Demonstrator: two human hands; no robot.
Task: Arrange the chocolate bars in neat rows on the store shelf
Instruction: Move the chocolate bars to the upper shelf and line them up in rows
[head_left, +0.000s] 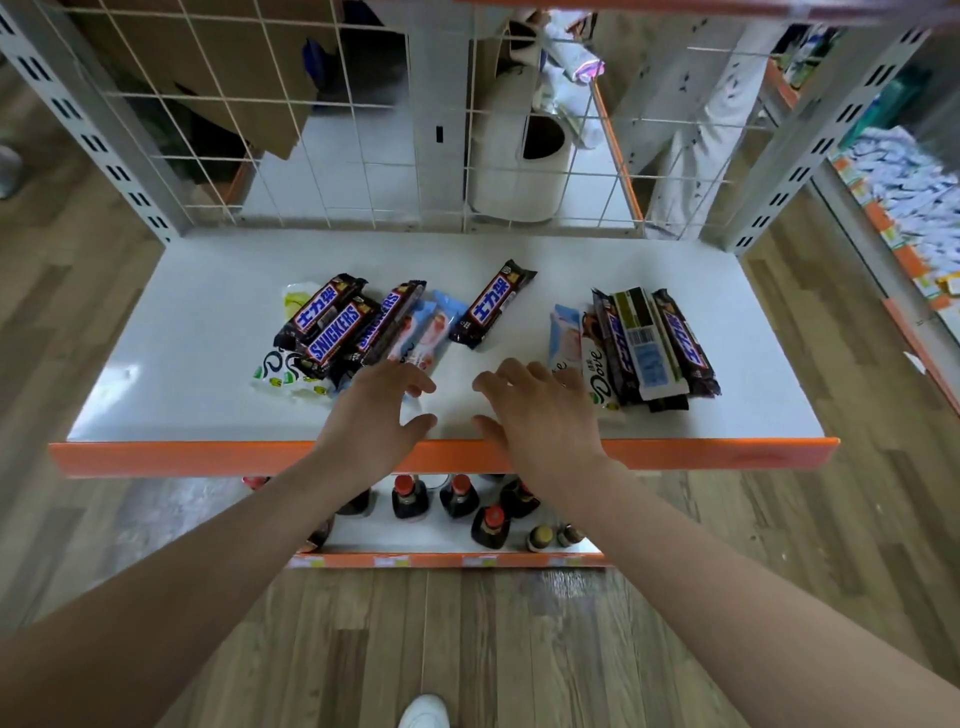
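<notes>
A white shelf (182, 374) with an orange front lip holds chocolate bars in two loose heaps. On the left lie several brown Snickers bars (332, 330) over pale wrappers (426, 332). One Snickers bar (491, 304) lies alone, slanted, in the middle. On the right, Snickers bars (683, 343) and white Dove bars (597, 379) lie side by side. My left hand (374, 410) hovers over the near edge of the left heap, fingers spread, holding nothing. My right hand (540, 410) hovers beside the right heap, fingers loosely bent, empty.
A wire grid (363, 130) backs the shelf between grey slotted uprights. A lower shelf holds several dark bottles (457, 496) with red caps. Another stocked shelf (893, 171) stands at the right. Wooden floor lies below, with a white shoe (423, 712) at the bottom.
</notes>
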